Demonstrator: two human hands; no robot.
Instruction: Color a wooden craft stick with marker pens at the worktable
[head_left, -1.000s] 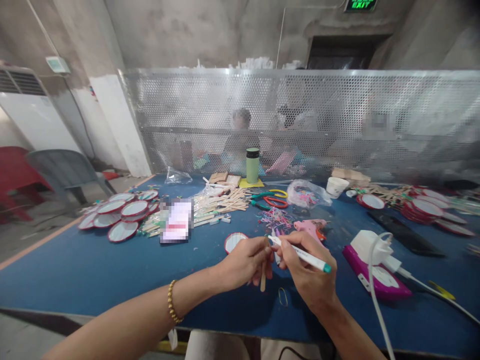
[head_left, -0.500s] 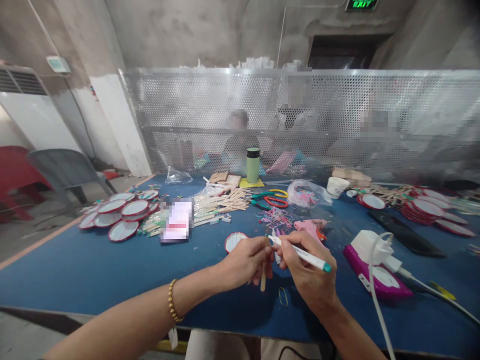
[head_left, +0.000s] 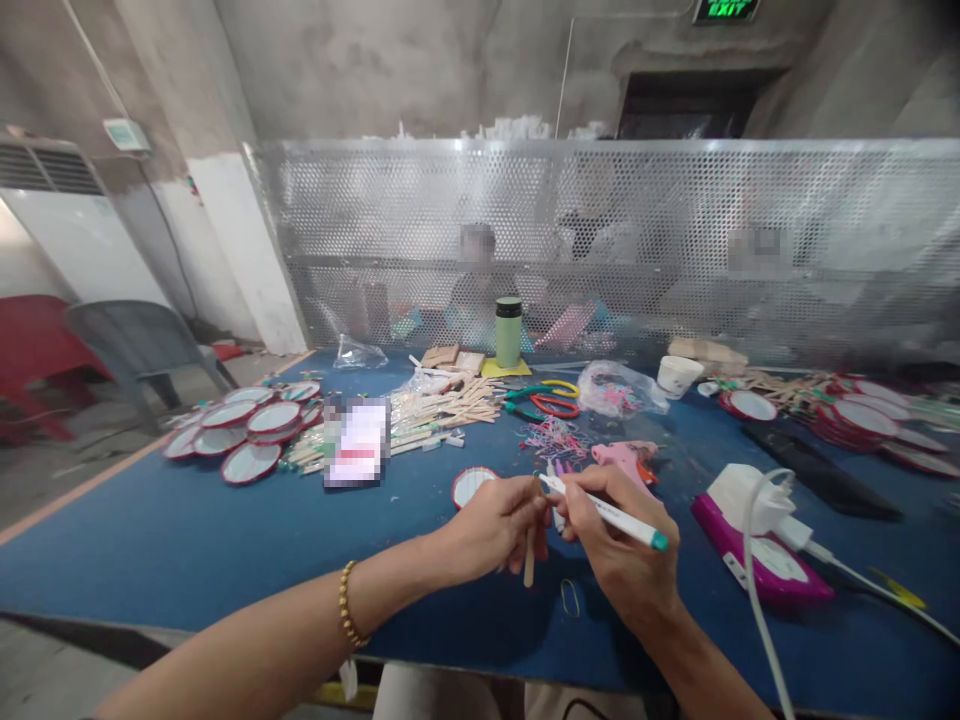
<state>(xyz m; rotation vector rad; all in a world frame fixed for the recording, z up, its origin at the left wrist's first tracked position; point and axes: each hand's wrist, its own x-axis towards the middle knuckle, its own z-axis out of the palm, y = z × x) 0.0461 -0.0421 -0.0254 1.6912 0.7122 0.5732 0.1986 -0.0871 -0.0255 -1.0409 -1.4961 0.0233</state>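
My left hand [head_left: 491, 525] is closed around a wooden craft stick [head_left: 529, 560], held upright just above the blue table [head_left: 187, 540]. My right hand [head_left: 615, 545] grips a white marker pen with a teal end [head_left: 607, 512], its tip touching the top of the stick. A round red-rimmed mirror [head_left: 471, 484] lies just behind my left hand. A metal clip [head_left: 570, 598] lies on the table below my hands.
A pink glue gun [head_left: 621, 458], coloured rubber bands [head_left: 553, 437], scissors [head_left: 544, 400], a pile of wooden sticks [head_left: 442, 405] and stacked mirrors [head_left: 240, 430] cover the table. A white charger with cable [head_left: 750, 495] sits on a purple case at right. People sit behind a perforated metal screen [head_left: 600, 240].
Both hands keep their grips and positions on the stick and pen. The view has shifted slightly to the left; nothing else moved.
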